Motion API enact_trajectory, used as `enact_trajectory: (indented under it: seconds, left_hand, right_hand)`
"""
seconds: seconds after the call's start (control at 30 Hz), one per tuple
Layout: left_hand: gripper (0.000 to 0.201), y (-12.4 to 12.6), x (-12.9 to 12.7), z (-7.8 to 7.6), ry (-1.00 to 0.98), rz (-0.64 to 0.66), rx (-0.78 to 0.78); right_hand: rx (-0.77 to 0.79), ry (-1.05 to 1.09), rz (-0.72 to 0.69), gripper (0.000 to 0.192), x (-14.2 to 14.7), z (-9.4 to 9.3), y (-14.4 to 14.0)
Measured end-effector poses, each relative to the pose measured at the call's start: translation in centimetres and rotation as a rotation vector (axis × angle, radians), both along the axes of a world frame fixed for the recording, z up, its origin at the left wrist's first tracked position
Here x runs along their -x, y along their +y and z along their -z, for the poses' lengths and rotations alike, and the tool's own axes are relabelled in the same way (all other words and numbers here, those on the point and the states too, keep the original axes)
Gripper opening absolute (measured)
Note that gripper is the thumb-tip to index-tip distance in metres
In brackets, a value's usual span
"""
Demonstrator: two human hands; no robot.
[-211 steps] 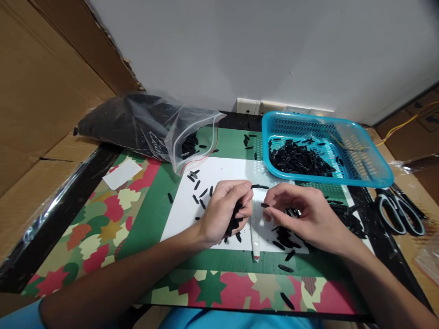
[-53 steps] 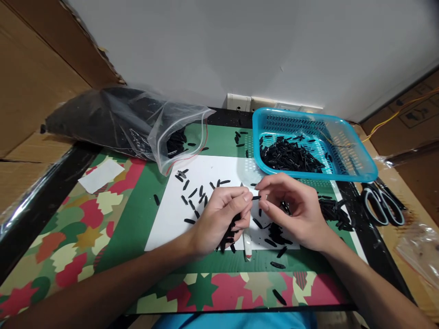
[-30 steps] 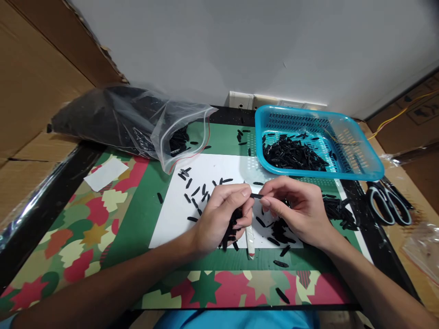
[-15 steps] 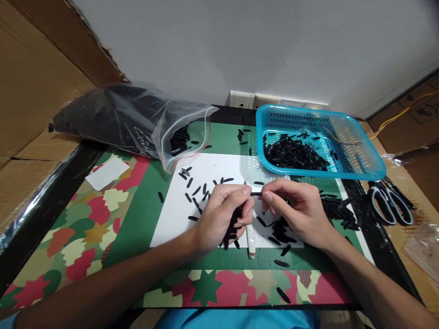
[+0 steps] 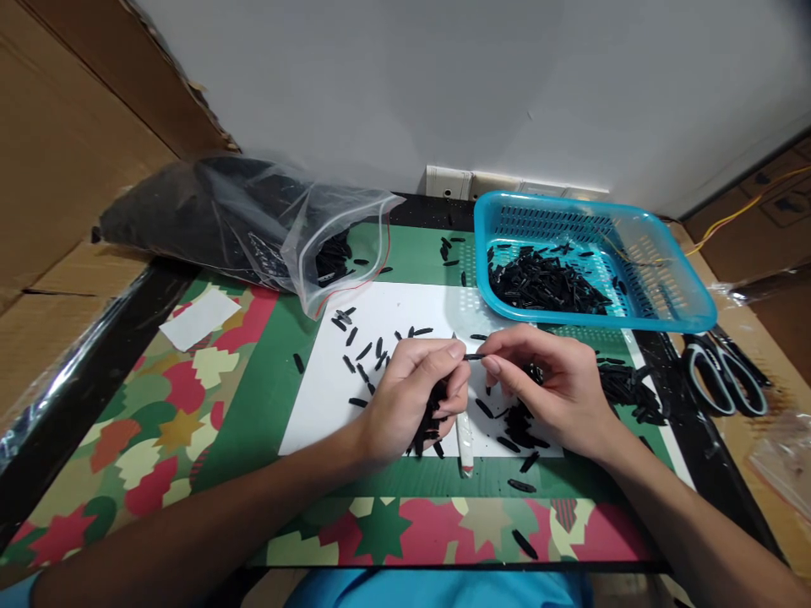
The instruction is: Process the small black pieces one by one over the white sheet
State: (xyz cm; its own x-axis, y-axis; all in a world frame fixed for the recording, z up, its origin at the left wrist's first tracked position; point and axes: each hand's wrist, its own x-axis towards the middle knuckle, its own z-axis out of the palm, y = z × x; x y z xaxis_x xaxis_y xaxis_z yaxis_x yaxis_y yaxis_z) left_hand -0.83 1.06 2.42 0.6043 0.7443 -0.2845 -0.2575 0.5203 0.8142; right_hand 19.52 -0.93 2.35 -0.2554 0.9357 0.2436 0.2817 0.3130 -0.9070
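My left hand is curled shut on a bundle of small black pieces, their ends poking out below my palm. Thumb and forefinger of that hand meet at the tip, touching one end of a single black piece. My right hand pinches the other end of that same piece between thumb and forefinger; the remaining fingers are loosely bent. The piece lies level, bridging the two hands.

Under both hands: a white sheet on a green mat with a leaf-pattern border. A white pen-like tool lies on the sheet just below my left thumb, pointing away from me. Loose black pieces are scattered on the sheet beyond my left knuckles, and a small heap sits under my right palm.

Beyond my right hand, near it, a blue basket holds a pile of the same black pieces. Beyond my left hand and further out, an open clear bag lies on its side, dark with more pieces. Well out past my right wrist, scissors rest on the table edge.
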Motion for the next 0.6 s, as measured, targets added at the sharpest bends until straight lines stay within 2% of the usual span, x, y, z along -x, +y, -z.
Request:
enact_trajectory:
  seconds: [0.43,0.6]
  left_hand:
    - [0.045,0.0,0.01,-0.17,0.028,-0.004,0.011]
    - [0.05,-0.55,0.1,-0.4,0.037,0.158,-0.028]
  right_hand:
    - [-0.003,0.006,0.033,0.007,0.07,-0.16,-0.16]
    - [-0.003,0.018,0.081,0.013,-0.21,-0.15,-0.25]
